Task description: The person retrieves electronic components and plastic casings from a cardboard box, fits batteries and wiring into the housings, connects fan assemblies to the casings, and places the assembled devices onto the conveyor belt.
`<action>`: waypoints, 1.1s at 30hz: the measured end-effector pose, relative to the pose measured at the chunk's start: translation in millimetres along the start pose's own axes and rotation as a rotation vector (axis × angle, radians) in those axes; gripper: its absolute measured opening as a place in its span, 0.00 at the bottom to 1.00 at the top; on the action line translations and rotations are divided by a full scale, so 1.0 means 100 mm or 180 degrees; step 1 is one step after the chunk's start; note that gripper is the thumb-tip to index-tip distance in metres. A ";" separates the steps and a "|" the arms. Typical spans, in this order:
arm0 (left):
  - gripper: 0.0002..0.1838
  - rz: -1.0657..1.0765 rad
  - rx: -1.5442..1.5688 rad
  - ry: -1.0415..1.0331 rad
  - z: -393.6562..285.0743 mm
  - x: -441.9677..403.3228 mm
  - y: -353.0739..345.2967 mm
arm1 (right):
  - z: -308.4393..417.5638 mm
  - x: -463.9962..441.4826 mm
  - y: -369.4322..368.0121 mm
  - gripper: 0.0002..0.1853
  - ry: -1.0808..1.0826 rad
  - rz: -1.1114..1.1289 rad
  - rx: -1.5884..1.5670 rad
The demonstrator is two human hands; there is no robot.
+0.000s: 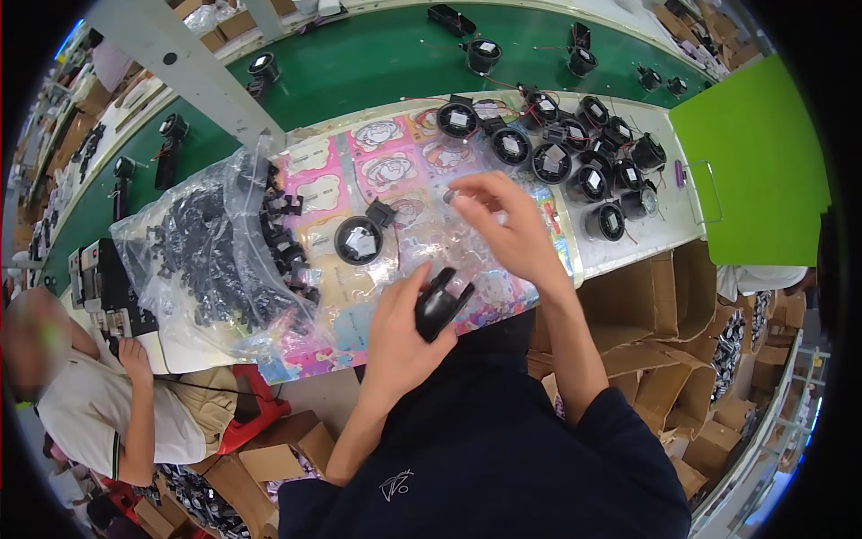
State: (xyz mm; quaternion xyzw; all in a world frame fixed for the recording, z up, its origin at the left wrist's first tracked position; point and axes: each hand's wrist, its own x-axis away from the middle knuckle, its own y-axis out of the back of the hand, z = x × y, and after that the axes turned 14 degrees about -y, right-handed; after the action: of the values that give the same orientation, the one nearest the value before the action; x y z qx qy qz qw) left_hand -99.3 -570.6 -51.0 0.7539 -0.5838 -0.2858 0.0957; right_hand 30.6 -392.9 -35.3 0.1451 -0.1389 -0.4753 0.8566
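Observation:
My left hand (404, 331) is wrapped round a black, curved plastic part (442, 305) near the front edge of the table. Raised over the patterned mat (332, 346), my right hand (507, 225) has its thumb and index finger brought together at a small item (452, 196) too small to make out. A round black unit (358, 240) with a white label lies on the mat, left of my hands. Further left is a clear plastic bag (211, 247) full of small black parts. Several round black units (551, 163) with thin wires stand on the right of the table.
A green surface (386, 63) behind the table carries more black units. At the lower left, a co-worker (99, 404) sits close to the table. Cardboard boxes (620, 310) stand below right, and a bright green panel (754, 162) rises at the right.

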 end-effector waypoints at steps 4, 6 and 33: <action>0.40 -0.0419 0.0171 0.0133 -0.22 0.12 0.53 | 0.25 -0.06 -0.67 0.30 0.0597 -0.0142 0.1072; 0.40 -0.0587 -0.0021 0.0069 -0.24 0.13 0.73 | 0.22 -0.05 -0.95 0.31 0.0943 -0.0204 0.1516; 0.38 0.1308 0.0192 0.0163 0.26 -0.31 0.67 | 0.16 0.62 0.06 0.37 0.1527 0.0630 0.1627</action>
State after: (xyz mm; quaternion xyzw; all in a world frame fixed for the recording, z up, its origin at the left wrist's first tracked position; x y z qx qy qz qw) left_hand -174.2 -556.6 -30.4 0.6284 -0.7310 -0.2233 0.1441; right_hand 60.6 -444.9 -11.8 0.4478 -0.0617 -0.2925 0.8427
